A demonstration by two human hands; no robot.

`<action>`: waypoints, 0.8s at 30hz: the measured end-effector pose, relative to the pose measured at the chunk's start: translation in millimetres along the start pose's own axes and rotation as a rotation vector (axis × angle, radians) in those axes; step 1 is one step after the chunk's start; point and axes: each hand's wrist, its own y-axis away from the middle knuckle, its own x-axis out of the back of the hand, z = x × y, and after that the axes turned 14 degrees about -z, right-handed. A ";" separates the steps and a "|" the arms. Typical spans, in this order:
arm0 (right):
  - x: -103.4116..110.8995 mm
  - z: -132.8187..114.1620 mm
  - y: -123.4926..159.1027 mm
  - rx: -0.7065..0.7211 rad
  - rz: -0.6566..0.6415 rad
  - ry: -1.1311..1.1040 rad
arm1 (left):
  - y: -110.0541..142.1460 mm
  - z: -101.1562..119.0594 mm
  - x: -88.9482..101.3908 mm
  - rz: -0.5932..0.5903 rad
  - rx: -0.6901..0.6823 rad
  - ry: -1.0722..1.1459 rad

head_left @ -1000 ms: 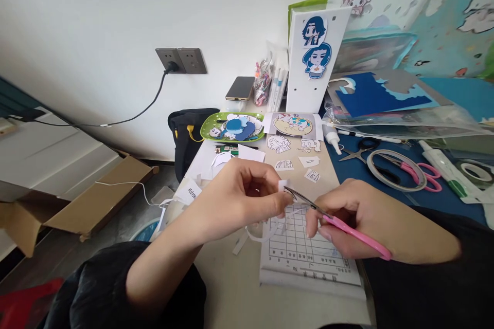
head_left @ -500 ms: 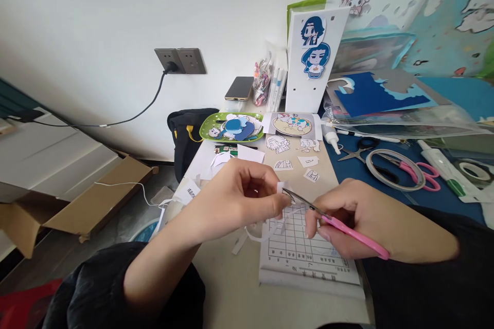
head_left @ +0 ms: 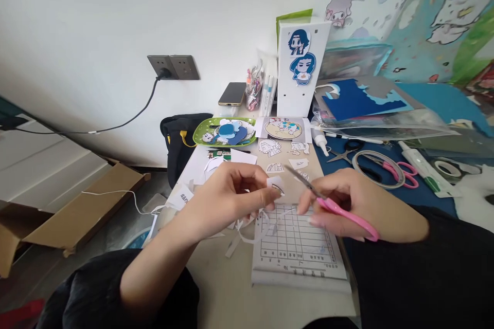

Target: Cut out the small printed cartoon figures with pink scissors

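Observation:
My left hand [head_left: 241, 193] pinches a small white paper piece [head_left: 275, 185] with dark printed lines, between thumb and fingertips. In my right hand [head_left: 339, 203] are pink-handled scissors [head_left: 328, 204], their blades pointing up and to the left, a little apart from the paper. Below both hands lies a pad of printed forms [head_left: 301, 247] with a grid. Curled paper strips [head_left: 247, 234] lie by its left edge. Beyond the hands, several line-drawn paper cut-outs [head_left: 269, 147] rest on the table, one partly hidden behind the scissors and right hand.
A green tray [head_left: 198, 136] of paper shapes stands at the back, near a phone [head_left: 232, 94] and a white upright holder [head_left: 297, 95]. On the blue mat at right are a tape roll [head_left: 360, 164], black scissors [head_left: 343, 153] and a white tube [head_left: 420, 164]. An open cardboard box [head_left: 88, 205] sits at left.
The scissors have come away from the paper piece, which the blades touched before. Both hands are now slightly farther apart. The view has shifted a little to the right.

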 end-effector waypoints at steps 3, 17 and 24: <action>-0.9 5.5 -3.4 0.038 0.143 -0.069 | -3.7 -2.5 -4.2 0.057 -0.022 0.009; -8.8 8.0 -14.1 0.113 0.156 -0.195 | -6.4 -1.7 -21.8 0.043 0.017 -0.137; -8.8 0.3 -11.4 0.098 0.131 -0.207 | -5.5 -1.1 -21.5 0.060 -0.037 -0.157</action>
